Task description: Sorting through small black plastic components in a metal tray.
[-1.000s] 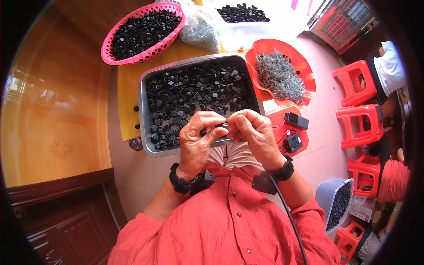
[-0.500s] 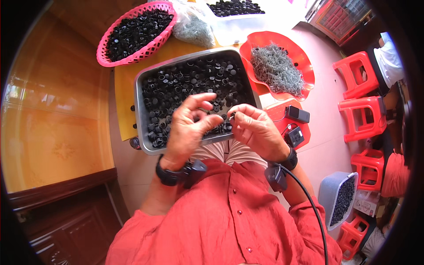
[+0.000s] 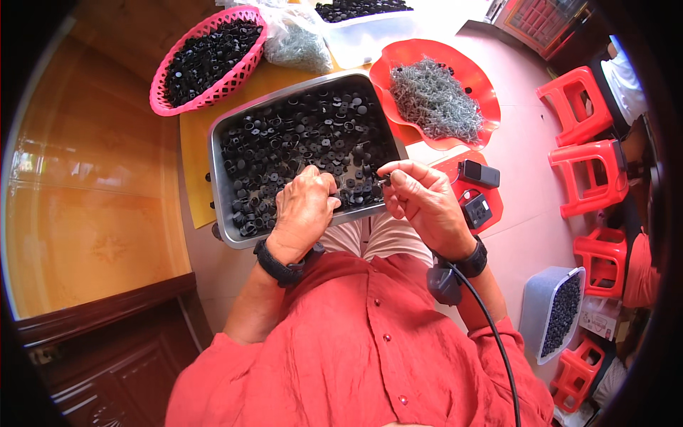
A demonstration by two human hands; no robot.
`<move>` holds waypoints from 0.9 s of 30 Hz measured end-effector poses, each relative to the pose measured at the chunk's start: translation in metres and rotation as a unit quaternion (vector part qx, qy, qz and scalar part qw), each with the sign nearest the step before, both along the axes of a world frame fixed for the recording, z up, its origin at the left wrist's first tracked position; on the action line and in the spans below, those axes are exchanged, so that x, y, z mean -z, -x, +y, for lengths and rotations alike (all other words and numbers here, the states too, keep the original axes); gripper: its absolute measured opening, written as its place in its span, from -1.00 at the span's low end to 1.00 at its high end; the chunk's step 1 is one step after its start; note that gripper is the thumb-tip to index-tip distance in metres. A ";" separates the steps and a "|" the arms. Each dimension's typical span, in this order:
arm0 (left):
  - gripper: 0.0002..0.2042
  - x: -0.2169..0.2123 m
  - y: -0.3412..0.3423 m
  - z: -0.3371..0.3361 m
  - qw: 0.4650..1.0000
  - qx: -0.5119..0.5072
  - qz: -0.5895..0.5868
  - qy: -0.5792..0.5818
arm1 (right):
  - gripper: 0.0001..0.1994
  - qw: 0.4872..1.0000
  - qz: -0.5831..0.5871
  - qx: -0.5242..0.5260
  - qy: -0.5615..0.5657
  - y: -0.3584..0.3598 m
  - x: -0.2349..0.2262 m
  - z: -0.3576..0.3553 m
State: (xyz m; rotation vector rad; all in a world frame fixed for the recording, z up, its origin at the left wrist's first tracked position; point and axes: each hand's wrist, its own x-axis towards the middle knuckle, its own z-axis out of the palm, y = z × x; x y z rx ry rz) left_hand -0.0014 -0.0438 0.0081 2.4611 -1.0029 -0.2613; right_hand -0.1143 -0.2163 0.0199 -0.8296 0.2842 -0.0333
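A grey metal tray (image 3: 218, 186) in front of me is heaped with small round black plastic parts (image 3: 292, 135). Over its near edge my left hand (image 3: 304, 213) is closed, its fingers curled down toward the parts; a dark bit shows by the fingertips, but what they grip is mostly hidden. At the tray's near right corner my right hand (image 3: 430, 206) pinches a small metal screw (image 3: 382, 182) between thumb and forefinger. A black part seems to sit at the screw's end, too small to be sure.
A red scalloped bowl (image 3: 491, 107) of screws stands far right, a pink basket (image 3: 155, 89) of black parts far left. Between them are a clear bag (image 3: 299, 50) and a white bin (image 3: 370, 35). Black devices (image 3: 478, 174) lie on a red stool. A cable runs from my right wrist.
My left hand has gone from open, beside the right, down and in to the black parts, with its fingers curling. My right hand has shifted slightly right, still pinching the screw.
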 end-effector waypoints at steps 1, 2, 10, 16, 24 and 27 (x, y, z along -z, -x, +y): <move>-0.83 -0.001 -0.002 -0.001 1.000 -0.005 -0.001 -0.009 | -0.79 1.000 0.003 0.004 0.017 0.000 0.001 0.000; -0.85 -0.002 -0.003 -0.001 1.000 -0.010 -0.002 -0.018 | -0.79 0.999 0.006 0.008 0.034 0.000 0.002 0.001; -0.88 -0.019 -0.006 0.007 0.887 -0.070 0.385 0.245 | -0.78 0.997 0.002 0.009 0.079 -0.005 0.002 0.012; -0.86 -0.023 -0.001 0.013 0.814 -0.048 0.469 0.339 | -0.80 0.993 -0.024 -0.004 0.117 -0.021 0.002 0.031; -0.75 -0.003 -0.010 0.028 0.652 -0.066 0.618 0.433 | -0.82 0.993 0.013 0.006 0.116 -0.025 -0.006 0.039; -0.76 -0.006 -0.014 0.030 0.580 -0.101 0.684 0.431 | -0.82 0.979 -0.016 0.009 0.203 -0.026 -0.001 0.039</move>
